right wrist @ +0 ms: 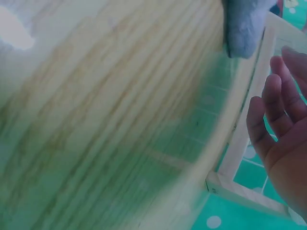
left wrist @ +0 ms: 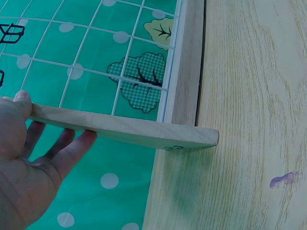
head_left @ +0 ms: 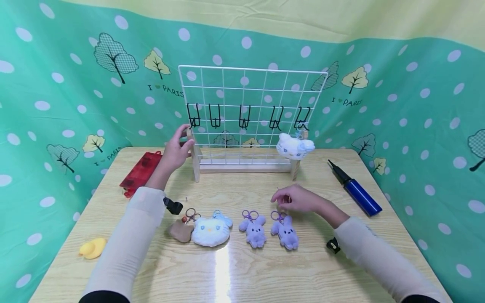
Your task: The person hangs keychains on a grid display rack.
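My left hand [head_left: 177, 153] grips the left wooden upright [left wrist: 124, 124] of a white wire grid rack [head_left: 246, 170], thumb on one side and fingers on the other. From the rack's rightmost black hook hangs a white cat plush keychain [head_left: 293, 147]. My right hand [head_left: 299, 199], loosely bent and holding nothing, is just above the ring of a purple bunny keychain [head_left: 288, 236]. Left of that bunny lie a second purple bunny keychain [head_left: 255, 233], another white cat plush keychain [head_left: 211, 231] and a brown plush keychain [head_left: 181, 231].
Several black hooks [head_left: 244, 120] line the grid. A red pouch [head_left: 141, 173] lies at the table's back left, with a yellow duck-like thing [head_left: 93, 248] at the front left. On the right is a blue hand pump [head_left: 361, 197]. A green dotted curtain [head_left: 417, 126] surrounds the table.
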`<state>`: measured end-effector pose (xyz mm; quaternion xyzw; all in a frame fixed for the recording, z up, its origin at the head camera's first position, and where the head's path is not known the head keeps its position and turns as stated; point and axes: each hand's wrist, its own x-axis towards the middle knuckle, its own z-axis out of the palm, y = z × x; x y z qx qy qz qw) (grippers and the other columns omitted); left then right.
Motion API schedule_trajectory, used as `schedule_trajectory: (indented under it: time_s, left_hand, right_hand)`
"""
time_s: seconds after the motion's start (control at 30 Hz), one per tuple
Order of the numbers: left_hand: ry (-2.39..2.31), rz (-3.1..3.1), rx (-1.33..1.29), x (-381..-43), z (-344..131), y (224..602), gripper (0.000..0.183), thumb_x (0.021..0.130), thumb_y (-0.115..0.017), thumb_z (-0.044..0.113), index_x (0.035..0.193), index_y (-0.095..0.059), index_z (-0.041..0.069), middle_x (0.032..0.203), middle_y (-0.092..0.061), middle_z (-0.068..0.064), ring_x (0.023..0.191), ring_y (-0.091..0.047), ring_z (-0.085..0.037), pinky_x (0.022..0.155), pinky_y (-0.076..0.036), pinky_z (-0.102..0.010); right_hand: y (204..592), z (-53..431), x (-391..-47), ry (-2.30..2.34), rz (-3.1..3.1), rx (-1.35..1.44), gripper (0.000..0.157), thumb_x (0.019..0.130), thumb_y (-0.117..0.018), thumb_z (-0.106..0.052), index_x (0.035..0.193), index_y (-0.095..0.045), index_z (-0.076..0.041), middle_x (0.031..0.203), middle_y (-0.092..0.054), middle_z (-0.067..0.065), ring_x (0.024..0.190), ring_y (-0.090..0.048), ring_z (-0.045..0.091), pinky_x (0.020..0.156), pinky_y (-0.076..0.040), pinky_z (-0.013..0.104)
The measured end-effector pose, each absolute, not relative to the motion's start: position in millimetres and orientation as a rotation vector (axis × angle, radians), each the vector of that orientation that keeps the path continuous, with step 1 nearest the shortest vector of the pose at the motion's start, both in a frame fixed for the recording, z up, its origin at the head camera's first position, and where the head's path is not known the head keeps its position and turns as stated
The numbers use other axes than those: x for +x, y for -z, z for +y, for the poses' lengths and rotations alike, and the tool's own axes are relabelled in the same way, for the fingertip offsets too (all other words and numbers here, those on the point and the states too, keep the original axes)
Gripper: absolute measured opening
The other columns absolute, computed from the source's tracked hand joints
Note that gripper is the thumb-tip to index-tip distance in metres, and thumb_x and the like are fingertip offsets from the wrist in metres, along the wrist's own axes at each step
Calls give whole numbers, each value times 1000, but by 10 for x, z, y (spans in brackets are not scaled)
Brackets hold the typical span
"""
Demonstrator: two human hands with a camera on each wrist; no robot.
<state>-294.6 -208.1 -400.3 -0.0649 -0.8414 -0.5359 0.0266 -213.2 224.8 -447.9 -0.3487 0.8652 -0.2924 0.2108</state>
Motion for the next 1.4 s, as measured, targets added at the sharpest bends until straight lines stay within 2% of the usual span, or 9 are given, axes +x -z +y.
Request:
schedule_trajectory:
  time_s: [0.4,0.67,0.93,1.17,1.4]
  left_hand:
    - [1673,-2588,-199,-2940,-2069,3995,58,108,-48,28,159,-24,38,159,-35,-17,137,-49,-43,99,-56,-57]
    - [1669,-2598,-181,-2958,-2059,3983,59,108,-49,29,159,-23,42,159,-34,-16,139,-47,-44,99,-55,-58]
    - [1672,-2589,-197,-2954,-2075,3993,57,108,-48,28,159,-24,38,159,-35,-17,138,-49,-43,98,-56,-57]
    - [1667,-2581,-213,-2952,-2089,4006,57,108,-48,28,159,-25,36,159,-35,-18,138,-49,-44,98,-56,-58]
    - [1674,-2580,-217,-2956,-2079,4001,57,108,-49,28,159,-25,36,158,-35,-17,137,-50,-43,98,-55,-57]
  right_hand:
    - [4595,2177,-2145,656,2307,-944,24,94,-73,-13,116,-73,-21,81,-63,-10,75,-57,5,69,-52,21]
    - [4647,2196,-2187,676,2292,-938,21,91,-76,-14,112,-75,-22,82,-63,-9,75,-57,6,69,-52,22]
    - [4690,2209,-2201,698,2279,-938,19,92,-76,-15,109,-74,-24,82,-62,-9,75,-57,6,69,-52,22]
    - [4690,2206,-2181,706,2300,-952,15,90,-77,-13,97,-70,-24,84,-60,-9,76,-55,7,68,-50,22]
    - [4706,2216,-2162,684,2326,-992,15,91,-73,-10,88,-67,-23,76,-60,-12,71,-55,3,66,-49,20]
